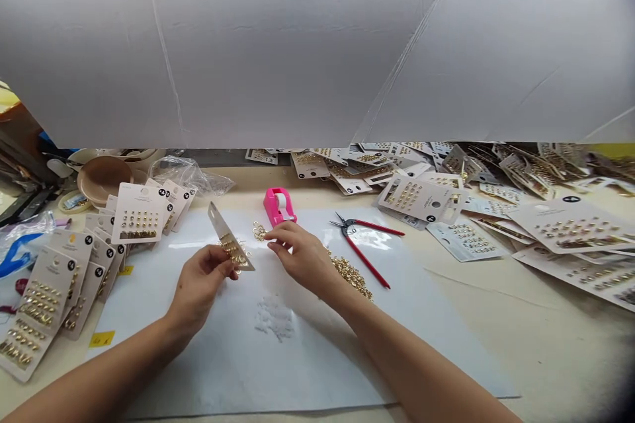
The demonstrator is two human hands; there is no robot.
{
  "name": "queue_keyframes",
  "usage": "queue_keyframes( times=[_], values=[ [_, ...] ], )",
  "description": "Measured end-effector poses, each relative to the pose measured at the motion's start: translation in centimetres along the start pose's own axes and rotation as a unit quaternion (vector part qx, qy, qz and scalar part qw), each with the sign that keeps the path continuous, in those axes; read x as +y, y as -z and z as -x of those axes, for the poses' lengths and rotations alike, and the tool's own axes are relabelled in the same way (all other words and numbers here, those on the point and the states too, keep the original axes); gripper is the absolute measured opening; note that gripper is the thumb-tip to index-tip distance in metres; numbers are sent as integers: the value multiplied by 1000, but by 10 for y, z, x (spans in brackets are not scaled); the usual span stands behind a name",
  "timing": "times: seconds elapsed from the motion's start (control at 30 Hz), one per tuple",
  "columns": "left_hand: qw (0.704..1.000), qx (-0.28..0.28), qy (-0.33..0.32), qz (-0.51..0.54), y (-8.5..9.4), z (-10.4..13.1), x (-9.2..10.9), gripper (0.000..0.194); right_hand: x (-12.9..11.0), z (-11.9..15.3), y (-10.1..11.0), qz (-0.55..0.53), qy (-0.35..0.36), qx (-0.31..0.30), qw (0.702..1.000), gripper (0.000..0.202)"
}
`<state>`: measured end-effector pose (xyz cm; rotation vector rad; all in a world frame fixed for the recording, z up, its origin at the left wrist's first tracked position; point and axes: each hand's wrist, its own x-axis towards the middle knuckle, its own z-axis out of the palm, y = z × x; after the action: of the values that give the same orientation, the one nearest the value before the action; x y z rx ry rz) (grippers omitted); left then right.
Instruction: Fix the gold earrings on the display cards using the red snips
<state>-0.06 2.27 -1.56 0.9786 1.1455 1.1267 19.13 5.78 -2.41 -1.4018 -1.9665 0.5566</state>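
Note:
My left hand is closed on the lower edge of an earring card, held tilted and nearly edge-on above the mat. Gold earrings show along its lower part. My right hand is to the right of the card, thumb and forefinger close together in a pinch; anything between them is too small to make out. Just beyond those fingertips lies a small group of gold rings. A heap of gold pieces lies beside my right wrist, partly hidden by it. Tiny clear bits are scattered between my forearms.
A pink tape dispenser and red-handled pliers lie on the white mat. Filled earring cards stack up at left; more cards pile at right and back. A large white panel overhangs the table's far side.

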Motion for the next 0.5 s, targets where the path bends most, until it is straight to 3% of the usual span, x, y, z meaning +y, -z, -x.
queue_keyframes(
  times=[0.23, 0.37, 0.5],
  values=[
    [997, 51, -3, 56, -1, -1, 4, 28, 10, -9, -19, 123, 135, -51, 982, 30],
    [993, 82, 7, 79, -1, -1, 7, 36, 13, -7, -20, 136, 100, -23, 985, 25],
    [995, 65, 35, 71, 0, 1, 7, 44, 16, -3, -18, 119, 79, -15, 990, 26]
  ],
)
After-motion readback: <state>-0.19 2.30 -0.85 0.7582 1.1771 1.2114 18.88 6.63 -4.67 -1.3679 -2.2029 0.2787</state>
